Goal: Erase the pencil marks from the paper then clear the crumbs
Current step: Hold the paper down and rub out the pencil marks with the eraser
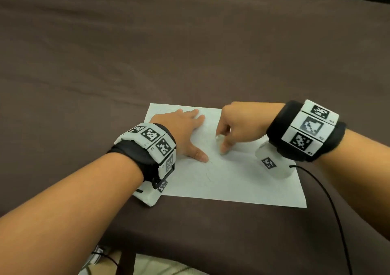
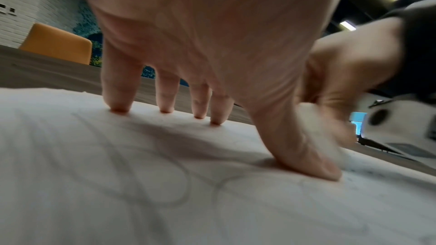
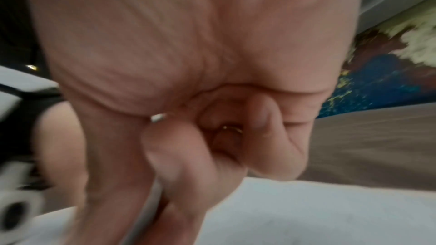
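A white sheet of paper [image 1: 242, 182] with faint looping pencil marks [image 2: 165, 183] lies on the dark brown table. My left hand [image 1: 185, 131] presses flat on the sheet's left part, fingers straight and spread, thumb tip down near the middle. My right hand [image 1: 230, 131] is just right of that thumb, fingers curled, pinching a white eraser [image 1: 219, 138] whose lower end touches the paper. In the left wrist view the eraser [image 2: 330, 141] is a blurred white block beside the thumb. In the right wrist view only a sliver of the eraser [image 3: 158, 117] shows.
The brown table [image 1: 190, 53] stretches far beyond the paper. A black cable [image 1: 329, 201] runs from my right wrist over the table's near right. An orange chair [image 2: 56, 44] stands past the far edge. The table's near edge is at the bottom.
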`<state>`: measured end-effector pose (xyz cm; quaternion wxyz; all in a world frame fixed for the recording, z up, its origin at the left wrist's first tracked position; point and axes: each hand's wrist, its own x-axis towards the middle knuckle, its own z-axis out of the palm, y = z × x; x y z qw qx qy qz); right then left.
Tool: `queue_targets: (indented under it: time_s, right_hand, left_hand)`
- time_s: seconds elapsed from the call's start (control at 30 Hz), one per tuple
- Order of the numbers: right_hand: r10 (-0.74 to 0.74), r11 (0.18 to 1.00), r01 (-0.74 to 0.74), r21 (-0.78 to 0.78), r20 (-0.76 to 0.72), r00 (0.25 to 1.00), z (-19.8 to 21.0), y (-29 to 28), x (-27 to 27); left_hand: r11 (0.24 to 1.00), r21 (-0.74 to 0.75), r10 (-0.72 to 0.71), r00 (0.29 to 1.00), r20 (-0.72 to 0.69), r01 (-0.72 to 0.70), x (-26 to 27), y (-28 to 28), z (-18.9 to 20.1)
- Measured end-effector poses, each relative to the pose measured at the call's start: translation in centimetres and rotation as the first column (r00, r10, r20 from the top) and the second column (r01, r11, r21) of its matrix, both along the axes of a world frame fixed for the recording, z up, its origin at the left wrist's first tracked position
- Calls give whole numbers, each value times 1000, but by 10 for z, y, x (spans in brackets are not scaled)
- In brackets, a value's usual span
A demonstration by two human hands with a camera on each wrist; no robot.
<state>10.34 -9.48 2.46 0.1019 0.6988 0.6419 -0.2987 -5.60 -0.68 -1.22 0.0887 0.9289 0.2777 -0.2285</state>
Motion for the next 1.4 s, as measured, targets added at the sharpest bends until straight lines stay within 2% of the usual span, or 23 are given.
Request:
queue_targets:
  time_s: [0.1, 0.2, 0.33, 0.47, 0.63, 0.8, 0.87, 1.0, 1.13, 1.4]
  right_hand:
    - [106, 987, -110, -117, -38, 994, -2, -14, -17]
    - [104, 986, -105, -132, -18, 994, -1, -6, -13]
    - [-58, 998, 58, 14, 36, 998, 3, 30, 18]
    - [-220, 966, 213, 146, 29, 975, 5, 56, 37]
    - [-181, 978, 173, 119, 62, 982, 1, 67, 38]
    - [-122, 992, 123, -19, 45, 991, 0, 61, 36]
    - [-133, 991, 133, -2, 39, 990, 0, 62, 35]
    - [-211, 970, 202, 137, 57, 976, 2, 70, 40]
    - [-205, 969, 192, 158, 70, 976, 0, 76, 41]
    - [-169, 986, 168, 11, 70, 983, 5, 71, 43]
  left_hand:
    - [1000, 2, -9, 1000, 5, 9, 1, 0, -1]
    - [1000, 4, -16, 1000, 10, 16, 1, 0, 0]
    - [1000, 7, -20, 1000, 9, 20, 1, -1, 3]
    - [1000, -2, -15, 1000, -8, 15, 1, -2, 6]
    - [1000, -21, -2, 1000, -16, 1, 1, -2, 7]
    - [1000, -22, 0, 1000, -8, 0, 1, -2, 7]
    - [1000, -22, -6, 1000, -9, 5, 1, -2, 7]
    - [1000, -25, -7, 1000, -21, 7, 1, -2, 8]
    - [1000, -25, -13, 1000, -21, 12, 1, -2, 7]
    - [1000, -24, -13, 1000, -5, 13, 0, -1, 6]
